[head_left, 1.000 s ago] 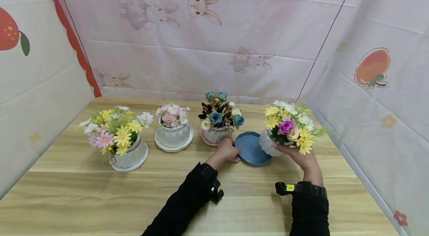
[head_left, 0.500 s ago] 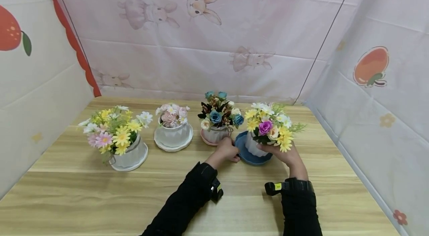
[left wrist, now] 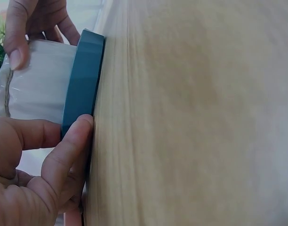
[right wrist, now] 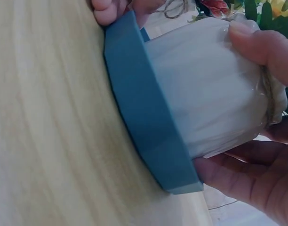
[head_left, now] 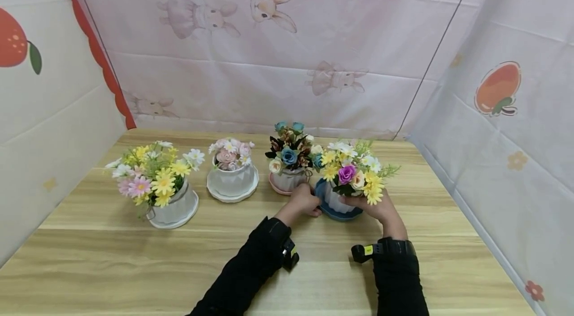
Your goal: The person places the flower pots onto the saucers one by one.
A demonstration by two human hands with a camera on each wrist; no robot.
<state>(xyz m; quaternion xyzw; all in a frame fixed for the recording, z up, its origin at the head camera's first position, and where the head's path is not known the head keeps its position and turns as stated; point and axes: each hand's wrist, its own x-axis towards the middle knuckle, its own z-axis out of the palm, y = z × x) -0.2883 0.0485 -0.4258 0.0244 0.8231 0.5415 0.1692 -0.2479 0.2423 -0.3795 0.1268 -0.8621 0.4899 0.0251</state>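
Observation:
My right hand (head_left: 378, 209) grips a white ceramic flowerpot (right wrist: 205, 89) with twine round its neck. Yellow and white daisies and a purple rose (head_left: 347, 174) fill it. The pot sits within the rim of a blue saucer (right wrist: 144, 108), its base hidden by that rim. The right wrist view shows the thumb on the pot's near side and fingers round the other. My left hand (head_left: 302, 201) pinches the saucer's left edge between thumb and finger, as the left wrist view shows, and the saucer lies on the wooden table (left wrist: 181, 117).
Just left of the blue saucer stands a pot of blue and cream roses (head_left: 293, 156) on a pink saucer (head_left: 275, 185). Farther left are a pink-flowered pot (head_left: 230, 181) and a yellow-and-pink-flowered pot (head_left: 172, 209), each on a white saucer. Printed cloth walls (head_left: 278, 81) border the table.
My right hand has moved left with the flowerpot, from beside the blue saucer to over it and into its rim. My left hand has stayed at the saucer's edge.

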